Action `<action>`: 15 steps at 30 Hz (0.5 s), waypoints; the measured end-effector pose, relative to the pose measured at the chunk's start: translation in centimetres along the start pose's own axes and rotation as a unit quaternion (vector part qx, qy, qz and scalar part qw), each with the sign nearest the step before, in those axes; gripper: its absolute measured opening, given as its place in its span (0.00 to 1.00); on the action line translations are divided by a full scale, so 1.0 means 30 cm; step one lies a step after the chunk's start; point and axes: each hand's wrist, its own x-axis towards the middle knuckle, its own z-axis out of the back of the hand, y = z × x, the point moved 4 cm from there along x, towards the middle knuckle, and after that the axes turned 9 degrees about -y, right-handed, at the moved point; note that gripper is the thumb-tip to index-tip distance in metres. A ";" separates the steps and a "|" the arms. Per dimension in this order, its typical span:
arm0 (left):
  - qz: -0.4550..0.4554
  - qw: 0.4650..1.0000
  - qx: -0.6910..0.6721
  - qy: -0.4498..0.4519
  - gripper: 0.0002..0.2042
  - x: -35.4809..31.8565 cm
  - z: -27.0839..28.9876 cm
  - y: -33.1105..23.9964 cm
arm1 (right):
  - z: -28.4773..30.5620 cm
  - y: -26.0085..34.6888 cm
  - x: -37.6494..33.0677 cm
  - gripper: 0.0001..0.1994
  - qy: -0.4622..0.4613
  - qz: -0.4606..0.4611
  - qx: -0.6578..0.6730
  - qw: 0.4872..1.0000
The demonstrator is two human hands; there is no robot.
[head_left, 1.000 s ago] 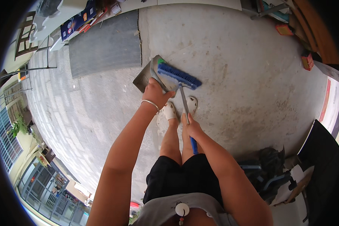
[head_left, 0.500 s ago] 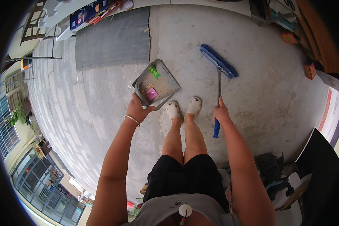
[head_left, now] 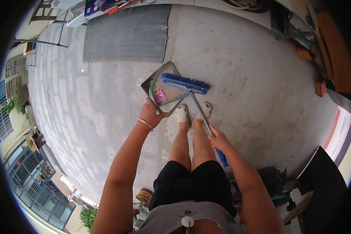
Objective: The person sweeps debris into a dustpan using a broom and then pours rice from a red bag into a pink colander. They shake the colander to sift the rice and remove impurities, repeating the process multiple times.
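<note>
Overlapping grey dustpan (head_left: 173, 96) near white shoes (head_left: 181, 114), blue broom head (head_left: 186, 83) jutted past right edge; concrete floor (head_left: 257, 89) stretched rightward. Left hand (head_left: 150, 114) clamped fingers on dustpan, right hand (head_left: 219, 139) on broom handle (head_left: 202, 112). Pink scrap (head_left: 160, 96) lay inside.

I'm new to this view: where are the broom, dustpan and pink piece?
Broom (head_left: 185, 82), head view: blue bristled end.
Dustpan (head_left: 174, 94), head view: bare inner floor.
Pink piece (head_left: 160, 96), head view: its middle.

Daylight brightens the left side; edges bow toward black corners.
</note>
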 end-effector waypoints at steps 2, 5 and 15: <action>0.041 0.999 0.007 0.012 0.37 -0.034 0.020 0.049 | 0.090 0.045 0.031 0.31 -0.053 0.006 -0.018 0.998; 0.047 0.999 0.002 0.003 0.35 -0.055 0.047 0.059 | 0.184 0.159 0.175 0.33 -0.150 0.006 -0.041 0.988; 0.047 0.998 0.030 -0.025 0.43 -0.030 -0.004 0.023 | -0.416 -0.027 0.324 0.38 -0.110 0.105 -0.350 0.924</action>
